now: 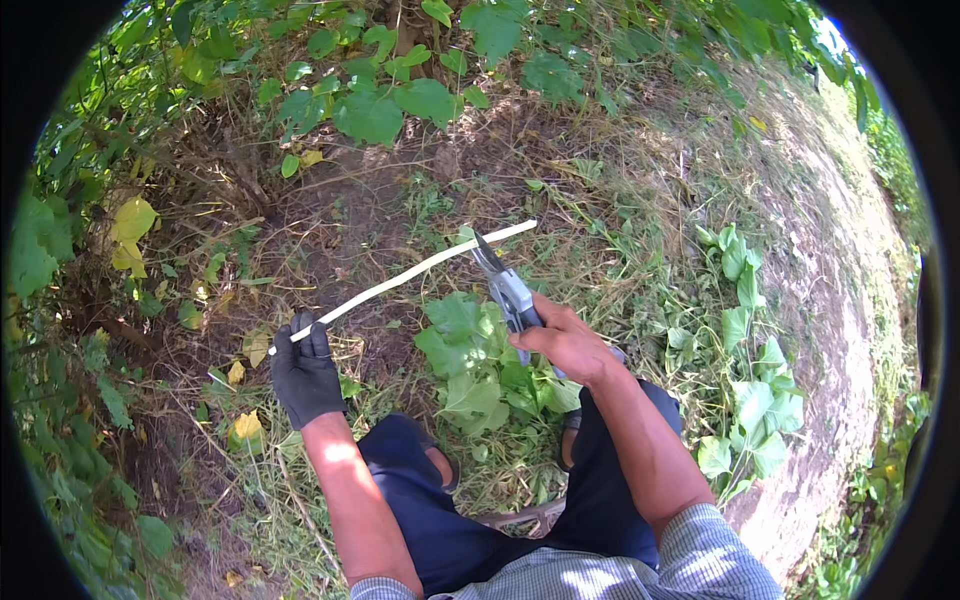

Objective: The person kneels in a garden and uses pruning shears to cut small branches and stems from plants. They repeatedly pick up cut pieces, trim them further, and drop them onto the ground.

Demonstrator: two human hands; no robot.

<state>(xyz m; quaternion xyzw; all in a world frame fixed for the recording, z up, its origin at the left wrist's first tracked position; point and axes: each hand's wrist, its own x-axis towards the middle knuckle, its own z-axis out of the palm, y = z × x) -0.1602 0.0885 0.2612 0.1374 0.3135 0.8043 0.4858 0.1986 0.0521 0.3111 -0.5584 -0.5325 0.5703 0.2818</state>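
Observation:
My left hand, in a dark glove, holds a long pale stem near its lower left end. The stem slants up to the right, slightly curved. My bare right hand grips a pair of grey electric pruning shears. The blades of the shears point up and lie at the stem, near its upper right part; whether they touch it I cannot tell. Below the shears, cut leafy shoots with broad green leaves lie on the ground between my knees.
Another leafy shoot lies on the ground at the right. Broad-leaved foliage hangs along the top, and more plants stand at the left. Dry twigs and cut grass cover the soil. A bare earth strip runs down the right.

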